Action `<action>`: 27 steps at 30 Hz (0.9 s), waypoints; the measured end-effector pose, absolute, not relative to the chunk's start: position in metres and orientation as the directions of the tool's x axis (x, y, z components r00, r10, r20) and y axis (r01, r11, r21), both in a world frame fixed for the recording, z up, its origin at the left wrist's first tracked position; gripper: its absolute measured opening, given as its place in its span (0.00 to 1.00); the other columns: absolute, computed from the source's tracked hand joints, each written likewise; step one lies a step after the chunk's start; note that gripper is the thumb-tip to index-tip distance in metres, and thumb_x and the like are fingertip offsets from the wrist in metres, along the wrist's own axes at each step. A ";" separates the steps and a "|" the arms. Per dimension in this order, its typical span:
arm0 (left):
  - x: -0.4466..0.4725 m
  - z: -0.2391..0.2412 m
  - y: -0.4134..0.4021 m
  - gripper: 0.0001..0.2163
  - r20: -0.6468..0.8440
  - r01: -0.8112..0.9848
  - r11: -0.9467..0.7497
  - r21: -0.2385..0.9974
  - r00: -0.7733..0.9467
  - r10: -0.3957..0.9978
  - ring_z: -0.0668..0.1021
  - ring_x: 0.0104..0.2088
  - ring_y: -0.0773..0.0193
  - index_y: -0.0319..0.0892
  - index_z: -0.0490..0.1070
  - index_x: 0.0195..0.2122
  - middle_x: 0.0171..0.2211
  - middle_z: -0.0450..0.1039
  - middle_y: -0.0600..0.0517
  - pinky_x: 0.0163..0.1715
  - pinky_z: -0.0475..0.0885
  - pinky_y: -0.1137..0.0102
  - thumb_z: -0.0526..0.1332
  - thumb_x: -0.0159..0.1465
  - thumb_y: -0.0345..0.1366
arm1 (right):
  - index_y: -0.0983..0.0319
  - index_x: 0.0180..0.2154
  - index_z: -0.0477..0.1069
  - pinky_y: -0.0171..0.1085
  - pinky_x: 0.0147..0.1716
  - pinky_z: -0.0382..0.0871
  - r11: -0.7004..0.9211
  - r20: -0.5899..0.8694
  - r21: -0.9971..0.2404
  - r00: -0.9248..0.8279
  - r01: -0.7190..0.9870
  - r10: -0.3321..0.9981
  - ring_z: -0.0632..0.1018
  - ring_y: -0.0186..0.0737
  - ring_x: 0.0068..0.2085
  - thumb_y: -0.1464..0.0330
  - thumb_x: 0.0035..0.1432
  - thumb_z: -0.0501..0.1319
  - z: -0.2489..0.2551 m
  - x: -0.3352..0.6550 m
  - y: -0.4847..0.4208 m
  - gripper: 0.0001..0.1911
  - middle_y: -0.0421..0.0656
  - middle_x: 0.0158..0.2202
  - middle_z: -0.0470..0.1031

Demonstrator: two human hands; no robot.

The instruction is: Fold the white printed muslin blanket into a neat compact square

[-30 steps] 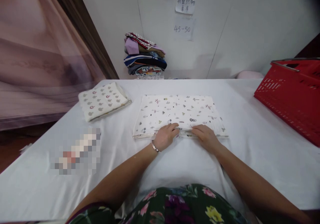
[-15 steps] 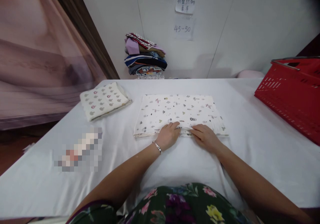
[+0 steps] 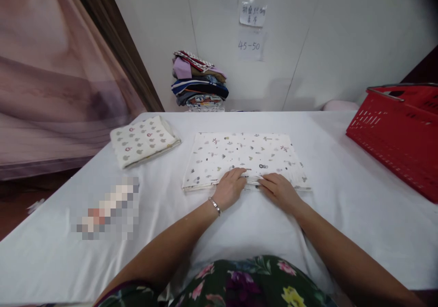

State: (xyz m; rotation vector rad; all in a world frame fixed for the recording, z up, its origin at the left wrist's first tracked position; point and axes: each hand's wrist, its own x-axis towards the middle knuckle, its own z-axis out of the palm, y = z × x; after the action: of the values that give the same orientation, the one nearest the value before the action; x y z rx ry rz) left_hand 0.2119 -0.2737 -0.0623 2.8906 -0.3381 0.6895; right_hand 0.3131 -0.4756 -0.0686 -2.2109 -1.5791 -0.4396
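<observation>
A white cloth (image 3: 244,152) with small printed plants and figures lies folded in layers, flat on the white-covered table (image 3: 342,215). At the middle of its near edge my left hand (image 3: 230,188), with a silver bracelet at the wrist, pinches the layers, fingers on top. Just to the right, my right hand (image 3: 278,192) is closed on the same edge. Between the two hands the stacked layers show as slightly lifted folds. My thumbs are mostly hidden beneath the cloth.
Another folded cloth (image 3: 143,140) with grey prints lies at the left, above a blurred-out item (image 3: 107,209). A red plastic basket (image 3: 393,133) stands at the right. Behind the table are a pile of folded fabrics (image 3: 200,81) and a wall with paper signs (image 3: 252,14).
The view has tilted up slightly, so everything sits a little lower. Both hands keep their hold on the near edge, and the layers between them show a bit more.
</observation>
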 end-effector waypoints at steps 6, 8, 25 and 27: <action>0.211 -0.068 -0.274 0.07 0.514 -0.262 -0.955 0.140 0.843 -0.156 0.69 0.50 0.59 0.39 0.68 0.32 0.48 0.68 0.47 0.47 0.68 0.63 0.52 0.64 0.29 | 0.62 0.42 0.71 0.39 0.39 0.65 -0.301 0.490 -0.094 0.308 0.949 0.816 0.71 0.41 0.42 0.70 0.63 0.52 -0.070 0.311 -0.477 0.10 0.48 0.42 0.72; 0.210 -0.070 -0.274 0.07 0.523 -0.282 -0.953 0.109 0.832 -0.187 0.68 0.51 0.59 0.39 0.68 0.33 0.49 0.68 0.47 0.48 0.67 0.62 0.52 0.64 0.30 | 0.62 0.42 0.71 0.40 0.39 0.66 -0.284 0.487 -0.081 0.287 0.955 0.825 0.71 0.42 0.44 0.71 0.63 0.52 -0.071 0.311 -0.479 0.10 0.48 0.43 0.72; 0.211 -0.071 -0.276 0.07 0.550 -0.302 -0.936 0.179 0.820 -0.160 0.69 0.49 0.60 0.40 0.68 0.33 0.43 0.71 0.49 0.48 0.66 0.61 0.51 0.65 0.30 | 0.65 0.46 0.66 0.42 0.39 0.63 -0.302 0.470 -0.136 0.329 0.944 0.819 0.71 0.44 0.42 0.71 0.63 0.53 -0.072 0.306 -0.468 0.11 0.48 0.40 0.73; 0.211 -0.070 -0.276 0.08 0.544 -0.286 -0.938 0.194 0.827 -0.140 0.69 0.49 0.60 0.40 0.68 0.33 0.43 0.71 0.48 0.48 0.66 0.60 0.51 0.65 0.31 | 0.64 0.45 0.67 0.41 0.38 0.63 -0.303 0.469 -0.120 0.323 0.945 0.822 0.71 0.43 0.41 0.71 0.63 0.52 -0.073 0.306 -0.468 0.10 0.47 0.39 0.74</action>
State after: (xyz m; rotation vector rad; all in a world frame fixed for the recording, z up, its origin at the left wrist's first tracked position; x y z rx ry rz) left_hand 0.2106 -0.2763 -0.0704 2.7417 -0.3264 0.7867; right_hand 0.3062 -0.4676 -0.0732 -2.2213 -1.5703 -0.4547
